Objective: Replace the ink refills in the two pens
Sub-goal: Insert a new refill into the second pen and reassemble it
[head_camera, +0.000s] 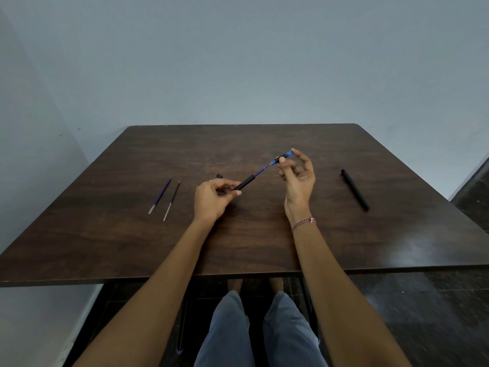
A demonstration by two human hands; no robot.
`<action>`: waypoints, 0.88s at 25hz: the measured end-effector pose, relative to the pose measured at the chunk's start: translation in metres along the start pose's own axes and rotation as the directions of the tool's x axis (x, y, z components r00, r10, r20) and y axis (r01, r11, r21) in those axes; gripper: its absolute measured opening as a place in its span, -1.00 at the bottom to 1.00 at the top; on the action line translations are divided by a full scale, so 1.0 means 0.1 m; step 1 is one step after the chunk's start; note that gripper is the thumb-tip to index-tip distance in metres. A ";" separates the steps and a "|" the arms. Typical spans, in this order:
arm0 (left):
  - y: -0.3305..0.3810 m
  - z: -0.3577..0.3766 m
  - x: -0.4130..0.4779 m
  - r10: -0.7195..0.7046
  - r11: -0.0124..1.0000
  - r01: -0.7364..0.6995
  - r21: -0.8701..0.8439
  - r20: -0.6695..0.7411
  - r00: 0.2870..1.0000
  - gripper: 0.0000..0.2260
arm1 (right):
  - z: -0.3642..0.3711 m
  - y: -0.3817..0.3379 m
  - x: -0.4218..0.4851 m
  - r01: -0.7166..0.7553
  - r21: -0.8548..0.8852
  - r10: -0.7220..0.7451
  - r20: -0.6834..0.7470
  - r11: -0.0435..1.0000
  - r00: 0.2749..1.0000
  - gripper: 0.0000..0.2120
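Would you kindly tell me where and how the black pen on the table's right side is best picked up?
Probably at its middle, from above, thumb and finger pinching across the barrel. The black pen lies flat on the table, slim and straight, with bare wood on both long sides. The right hand is nearest, though busy now.

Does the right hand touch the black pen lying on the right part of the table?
No, the right hand pinches the blue end of another pen, while the black pen lies alone, well apart from it.
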State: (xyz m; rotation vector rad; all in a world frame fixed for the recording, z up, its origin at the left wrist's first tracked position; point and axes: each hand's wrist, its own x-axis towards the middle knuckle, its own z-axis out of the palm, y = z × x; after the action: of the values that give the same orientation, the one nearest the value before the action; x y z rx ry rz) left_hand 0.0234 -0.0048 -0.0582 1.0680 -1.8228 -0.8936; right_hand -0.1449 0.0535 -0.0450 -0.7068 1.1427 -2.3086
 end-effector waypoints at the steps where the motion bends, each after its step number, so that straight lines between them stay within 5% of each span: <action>1: 0.00 0.00 0.00 -0.002 1.000 0.002 0.003 0.003 1.000 -0.78 | 0.00 0.00 0.00 -0.002 -0.009 0.002 0.007 1.000 1.000 -0.68; 22: -0.02 0.00 0.01 0.014 0.999 -0.013 0.030 -0.019 1.000 -0.79 | 0.02 0.03 -0.03 0.030 -0.167 -0.009 0.127 0.986 0.992 -0.71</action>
State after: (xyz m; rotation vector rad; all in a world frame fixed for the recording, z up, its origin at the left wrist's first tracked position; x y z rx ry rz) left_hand 0.0234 -0.0068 -0.0600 1.0785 -1.8311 -0.8478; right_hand -0.1410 0.0525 -0.0476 -0.9160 1.2874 -2.1664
